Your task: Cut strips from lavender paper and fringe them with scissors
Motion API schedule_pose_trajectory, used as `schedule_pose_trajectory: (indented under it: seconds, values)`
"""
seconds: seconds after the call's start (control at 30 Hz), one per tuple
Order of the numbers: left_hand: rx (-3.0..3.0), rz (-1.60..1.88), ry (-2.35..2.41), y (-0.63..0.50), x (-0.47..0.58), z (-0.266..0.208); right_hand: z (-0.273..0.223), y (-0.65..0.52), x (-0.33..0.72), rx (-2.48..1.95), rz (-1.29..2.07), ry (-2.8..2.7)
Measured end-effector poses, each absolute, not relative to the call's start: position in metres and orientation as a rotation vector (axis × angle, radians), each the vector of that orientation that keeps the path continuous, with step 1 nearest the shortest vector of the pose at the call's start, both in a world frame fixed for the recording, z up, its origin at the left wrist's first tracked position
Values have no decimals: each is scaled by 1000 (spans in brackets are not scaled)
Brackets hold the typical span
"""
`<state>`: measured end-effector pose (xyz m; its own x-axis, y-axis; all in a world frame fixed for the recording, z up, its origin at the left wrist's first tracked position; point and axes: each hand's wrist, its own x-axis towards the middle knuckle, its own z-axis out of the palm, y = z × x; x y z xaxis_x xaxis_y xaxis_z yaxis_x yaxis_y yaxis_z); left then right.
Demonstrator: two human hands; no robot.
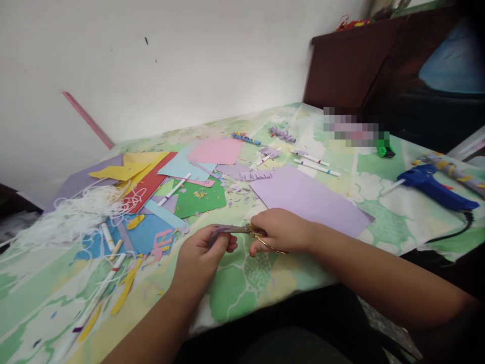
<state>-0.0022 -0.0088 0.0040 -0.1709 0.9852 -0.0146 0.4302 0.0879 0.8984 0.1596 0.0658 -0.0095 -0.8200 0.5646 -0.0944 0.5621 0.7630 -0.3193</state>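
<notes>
Over the near edge of the table, my right hand grips a pair of scissors by gold-coloured handles, with the blades pointing left. My left hand pinches a small piece of purple paper at the blade tips; most of that piece is hidden by the fingers and blades. Just beyond my right hand lies a large lilac sheet. A fringed lilac strip rests past its left corner, among small paper scraps.
A blue glue gun with a black cord lies at the right. Tangled white string covers the left side, near coloured paper sheets. Several markers and paper-wrapped sticks are farther back, before the white wall.
</notes>
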Motion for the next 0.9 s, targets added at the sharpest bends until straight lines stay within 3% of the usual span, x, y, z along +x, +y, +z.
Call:
schedule_pose_trajectory:
  seconds: [0.53, 0.9]
  values:
    - [1313, 1019, 1574, -10, -4, 3, -10, 67, 160, -997, 396, -2932]
    - [902, 1004, 1297, -5, -13, -10, -10, 71, 159, -1053, 453, -2906]
